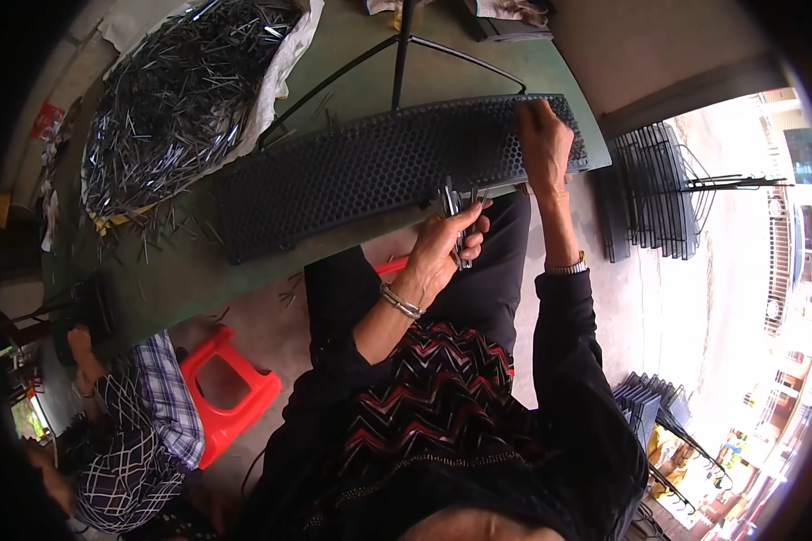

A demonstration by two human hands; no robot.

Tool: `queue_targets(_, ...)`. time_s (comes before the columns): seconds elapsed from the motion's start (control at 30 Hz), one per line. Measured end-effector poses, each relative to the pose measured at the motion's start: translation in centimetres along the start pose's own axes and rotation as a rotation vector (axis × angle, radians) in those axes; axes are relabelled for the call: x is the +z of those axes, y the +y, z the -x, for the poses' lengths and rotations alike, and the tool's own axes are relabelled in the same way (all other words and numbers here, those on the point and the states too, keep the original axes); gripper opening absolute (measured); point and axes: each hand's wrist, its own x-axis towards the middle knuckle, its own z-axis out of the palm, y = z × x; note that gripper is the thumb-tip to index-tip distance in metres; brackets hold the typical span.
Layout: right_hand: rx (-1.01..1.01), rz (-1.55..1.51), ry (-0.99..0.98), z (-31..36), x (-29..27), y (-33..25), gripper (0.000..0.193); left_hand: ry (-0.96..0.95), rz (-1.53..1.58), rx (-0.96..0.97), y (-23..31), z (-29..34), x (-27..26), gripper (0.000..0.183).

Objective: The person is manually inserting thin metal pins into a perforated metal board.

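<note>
crowding green table (167, 270): pin heap (176, 86), wire frame (397, 54) behind mesh panel (361, 171).

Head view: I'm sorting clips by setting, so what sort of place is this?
Probably a small assembly workshop: a sack of metal pins, a perforated black panel on the green table, stacked panels nearby.

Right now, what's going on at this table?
A seated person presses the right hand on a long black perforated panel lying on the green table. The left hand holds a small bunch of metal pins at the panel's near edge. A heap of similar pins lies on a sheet to the left. Another person sits nearby, by a red stool.
</note>
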Motion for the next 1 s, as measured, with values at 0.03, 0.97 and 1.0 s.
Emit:
queue_targets(0.03,-0.019,0.056,-0.019,0.0,0.1,0.2,0.018,0.001,0.0,-0.002,0.0,0.0,0.0,0.026)
queue_targets(0.97,0.311,-0.819,0.12,8.8,-1.1,-7.9,0.067,0.053,0.143,0.242,4.2,-1.9,3.8,0.016)
queue_targets(1.0,0.32,-0.861,0.128,9.3,-0.3,-8.1,0.067,0.077,0.142,0.294,4.4,-1.9,4.5,0.017)
